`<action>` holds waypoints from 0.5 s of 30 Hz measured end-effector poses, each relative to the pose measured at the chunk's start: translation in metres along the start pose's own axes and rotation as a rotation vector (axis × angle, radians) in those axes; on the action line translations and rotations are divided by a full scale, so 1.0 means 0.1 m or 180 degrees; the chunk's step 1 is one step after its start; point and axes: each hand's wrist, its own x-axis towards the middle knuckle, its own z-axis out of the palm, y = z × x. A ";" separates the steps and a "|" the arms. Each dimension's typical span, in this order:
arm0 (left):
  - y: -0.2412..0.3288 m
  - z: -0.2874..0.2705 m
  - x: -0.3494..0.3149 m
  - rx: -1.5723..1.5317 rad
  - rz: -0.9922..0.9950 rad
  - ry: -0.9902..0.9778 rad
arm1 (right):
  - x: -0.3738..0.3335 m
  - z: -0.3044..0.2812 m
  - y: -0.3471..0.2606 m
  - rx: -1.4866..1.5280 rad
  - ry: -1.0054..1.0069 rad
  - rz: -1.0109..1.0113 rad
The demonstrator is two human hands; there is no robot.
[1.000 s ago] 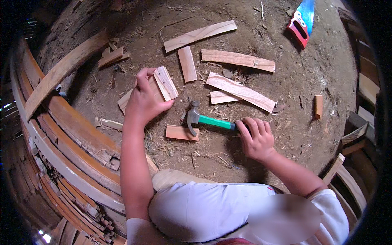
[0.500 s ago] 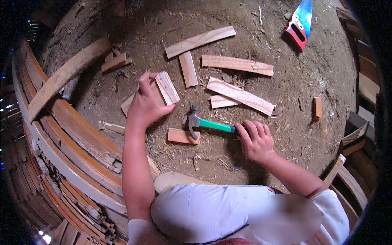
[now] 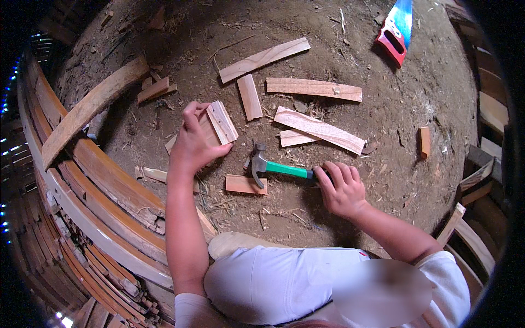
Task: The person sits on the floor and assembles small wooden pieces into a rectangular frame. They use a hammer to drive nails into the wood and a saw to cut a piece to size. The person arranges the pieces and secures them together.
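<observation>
Wood (image 3: 223, 121), pale, rectangular, is clasped in my wide-spread left grip (image 3: 192, 143), ten o'clock; right grip (image 3: 344, 192) curls around green-handled steel hammer (image 3: 287, 170).

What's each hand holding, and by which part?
Left hand: a wooden piece, by opposite edges near its end strip. Right hand: the hammer, by the dark end of its green handle.

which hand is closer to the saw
Right. The right hand, gripping the hammer, is below the saw in view; the left hand is also below, much farther left.
</observation>
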 end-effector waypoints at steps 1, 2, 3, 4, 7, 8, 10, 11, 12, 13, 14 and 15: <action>-0.03 -0.03 0.02 0.0041 0.0060 0.0051 | 0.01 -0.01 0.00 -0.0001 -0.0013 -0.0002; -0.06 -0.04 0.02 0.0068 0.0109 0.0090 | -0.01 -0.02 0.00 0.0000 -0.0046 -0.0001; -0.08 -0.04 0.01 0.0095 0.0157 0.0130 | -0.01 -0.02 -0.01 0.0009 -0.0068 0.0002; -0.09 -0.02 -0.02 -0.0142 0.0138 0.0261 | -0.01 -0.02 -0.01 0.0018 -0.0091 0.0003; 0.11 -0.23 0.03 -0.0553 0.0262 0.0534 | -0.01 0.01 -0.01 0.0011 -0.0106 0.0034; 0.19 -0.35 0.05 -0.0623 0.0288 0.0638 | -0.01 0.01 0.00 0.0016 -0.0113 0.0010; 0.32 -0.56 0.11 -0.0743 0.0348 0.0870 | -0.06 0.02 0.01 -0.0018 -0.0121 -0.0034; 0.36 -0.69 0.13 -0.1048 0.0309 0.0988 | -0.05 0.03 0.03 -0.0049 -0.0078 -0.0044; 0.40 -0.78 0.11 -0.1381 0.0349 0.1097 | -0.05 0.03 0.04 -0.0024 -0.0060 -0.0052; 0.45 -0.86 0.08 -0.1715 0.0391 0.1202 | -0.06 0.02 0.04 0.0001 -0.0044 -0.0064; 0.49 -0.95 0.04 -0.2030 0.0445 0.1298 | -0.06 0.03 0.03 0.0040 -0.0013 -0.0075; 0.51 -1.02 0.01 -0.2203 0.0613 0.1310 | -0.06 0.03 0.03 0.0044 0.0013 -0.0062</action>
